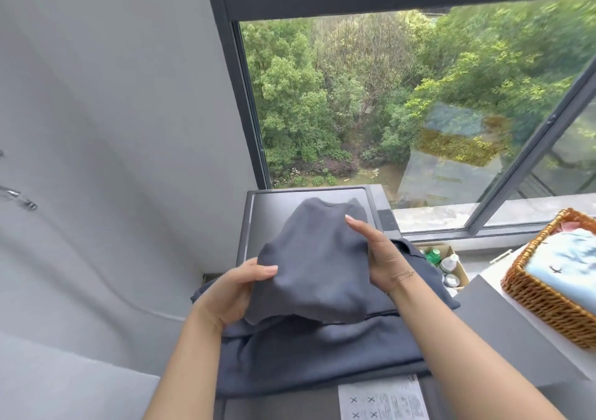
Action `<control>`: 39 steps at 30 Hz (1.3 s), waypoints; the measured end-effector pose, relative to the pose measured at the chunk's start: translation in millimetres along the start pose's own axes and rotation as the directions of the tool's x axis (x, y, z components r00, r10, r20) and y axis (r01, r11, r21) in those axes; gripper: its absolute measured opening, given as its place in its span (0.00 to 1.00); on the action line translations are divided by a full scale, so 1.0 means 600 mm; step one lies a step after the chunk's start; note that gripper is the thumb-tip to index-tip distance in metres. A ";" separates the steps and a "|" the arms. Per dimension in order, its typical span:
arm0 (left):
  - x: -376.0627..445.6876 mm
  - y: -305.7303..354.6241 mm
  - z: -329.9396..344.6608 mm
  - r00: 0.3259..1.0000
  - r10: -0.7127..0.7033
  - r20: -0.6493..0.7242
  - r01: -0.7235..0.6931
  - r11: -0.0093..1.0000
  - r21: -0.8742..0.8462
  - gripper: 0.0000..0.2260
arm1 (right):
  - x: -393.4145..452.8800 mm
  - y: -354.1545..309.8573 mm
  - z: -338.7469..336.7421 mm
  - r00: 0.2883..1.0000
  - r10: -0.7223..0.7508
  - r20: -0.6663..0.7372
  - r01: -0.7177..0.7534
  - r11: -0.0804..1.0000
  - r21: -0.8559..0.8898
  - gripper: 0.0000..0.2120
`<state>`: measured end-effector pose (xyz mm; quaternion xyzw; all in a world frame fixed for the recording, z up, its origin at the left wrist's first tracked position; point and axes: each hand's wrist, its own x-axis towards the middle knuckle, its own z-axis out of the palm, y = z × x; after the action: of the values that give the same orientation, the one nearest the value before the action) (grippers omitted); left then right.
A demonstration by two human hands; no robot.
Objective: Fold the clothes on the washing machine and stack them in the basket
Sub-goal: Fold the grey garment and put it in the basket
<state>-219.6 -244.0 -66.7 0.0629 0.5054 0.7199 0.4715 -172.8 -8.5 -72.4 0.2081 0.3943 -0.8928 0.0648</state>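
A dark grey-blue garment [309,268] is lifted in a folded bundle above the washing machine [274,200]. My left hand [235,287] grips its left edge, thumb on top. My right hand [380,258] holds the right side, with the fingers stretched along the cloth and the thumb hidden. More dark grey-blue cloth [322,352] lies spread on the machine's top beneath the bundle. A woven wicker basket [545,303] stands at the right on a white surface, with a folded light blue garment [567,265] inside.
A grey wall runs along the left. A large window with a dark frame [254,129] stands right behind the machine. A cardboard box of bottles [446,263] sits on the floor between machine and basket. A white label [383,400] is on the machine's near edge.
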 end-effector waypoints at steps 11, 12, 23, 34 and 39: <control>-0.027 -0.006 0.035 0.874 -0.485 -0.040 0.340 0.550 0.763 0.26 | -0.114 -0.056 -0.002 0.943 -0.324 0.081 0.331 0.937 -0.109 0.12; -0.030 -0.007 0.033 0.855 -0.517 -0.050 0.348 0.499 0.794 0.26 | -0.121 -0.055 -0.009 0.937 -0.340 0.083 0.348 0.930 -0.116 0.13; 0.047 0.036 0.050 0.947 -0.299 -0.117 0.251 0.464 0.850 0.20 | -0.077 -0.045 -0.173 0.730 -0.439 -0.524 0.557 0.826 0.083 0.11; 0.147 -0.063 -0.052 0.897 -0.137 -0.421 0.442 0.224 0.869 0.12 | -0.013 0.026 -0.362 0.787 0.106 -0.608 0.069 0.964 0.257 0.07; 0.135 -0.037 -0.053 0.945 -0.065 -0.321 0.310 0.500 0.809 0.08 | 0.003 -0.023 -0.369 0.769 -0.155 -0.621 0.352 0.913 0.208 0.07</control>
<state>-268.3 -204.0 -130.4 0.1384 0.8503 0.3266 0.3889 -107.4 162.8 -197.3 0.4273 0.2732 -0.8339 -0.2175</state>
